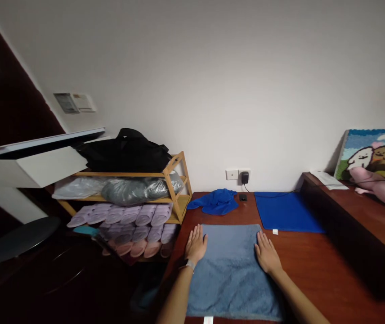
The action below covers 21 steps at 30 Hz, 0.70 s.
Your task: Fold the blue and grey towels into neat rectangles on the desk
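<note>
A grey-blue towel [233, 270] lies spread on the reddish-brown wooden table [317, 270], its far half fairly smooth and its near half wrinkled. At the towel's far left corner, my left hand [196, 245] rests flat with fingers stretched out. My right hand [267, 253] lies flat along the far right edge, fingers also extended. Neither hand grips anything. Behind the towel sits a crumpled bright blue cloth [217, 201]. To the right, another blue cloth [287, 211] lies flat with a small white tag at its near edge.
A wooden rack [179, 198] on the left carries a black bag [125, 150], plastic-wrapped items and several lilac slippers [145, 215]. A black plug [244, 177] sits in the wall socket. On the raised right ledge are a pink plush toy [381, 186] and a cartoon picture [364, 153].
</note>
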Available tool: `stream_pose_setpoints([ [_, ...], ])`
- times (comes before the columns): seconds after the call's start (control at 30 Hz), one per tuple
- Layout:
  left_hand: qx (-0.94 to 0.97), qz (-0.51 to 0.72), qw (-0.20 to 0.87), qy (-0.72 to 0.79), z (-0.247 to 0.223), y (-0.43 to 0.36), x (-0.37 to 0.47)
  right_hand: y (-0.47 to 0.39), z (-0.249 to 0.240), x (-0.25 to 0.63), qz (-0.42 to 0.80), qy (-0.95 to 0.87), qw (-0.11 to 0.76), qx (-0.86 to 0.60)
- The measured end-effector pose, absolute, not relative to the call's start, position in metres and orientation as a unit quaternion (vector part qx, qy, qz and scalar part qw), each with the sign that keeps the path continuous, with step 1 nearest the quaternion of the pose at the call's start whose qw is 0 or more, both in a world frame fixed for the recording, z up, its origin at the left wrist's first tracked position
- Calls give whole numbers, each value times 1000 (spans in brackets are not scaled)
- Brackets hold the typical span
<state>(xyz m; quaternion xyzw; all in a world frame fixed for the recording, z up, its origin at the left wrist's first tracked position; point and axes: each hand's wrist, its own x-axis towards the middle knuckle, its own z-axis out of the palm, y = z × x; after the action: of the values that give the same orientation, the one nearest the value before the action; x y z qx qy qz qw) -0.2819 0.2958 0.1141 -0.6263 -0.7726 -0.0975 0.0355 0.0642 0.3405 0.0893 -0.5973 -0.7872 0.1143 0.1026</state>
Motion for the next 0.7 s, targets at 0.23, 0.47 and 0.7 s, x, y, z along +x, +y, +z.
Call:
stream_pose_setpoints([
  [0.23,-760,-161,32,-629,120,301,-135,332,97,62,118,-783,81,-605],
  [0.47,-763,-124,-16,-634,105,287,-112,328,108,63,125,-785,73,-602],
  [0.7,-651,-80,46,-753,96,236,-264,329,116,60,127,-778,55,-613],
])
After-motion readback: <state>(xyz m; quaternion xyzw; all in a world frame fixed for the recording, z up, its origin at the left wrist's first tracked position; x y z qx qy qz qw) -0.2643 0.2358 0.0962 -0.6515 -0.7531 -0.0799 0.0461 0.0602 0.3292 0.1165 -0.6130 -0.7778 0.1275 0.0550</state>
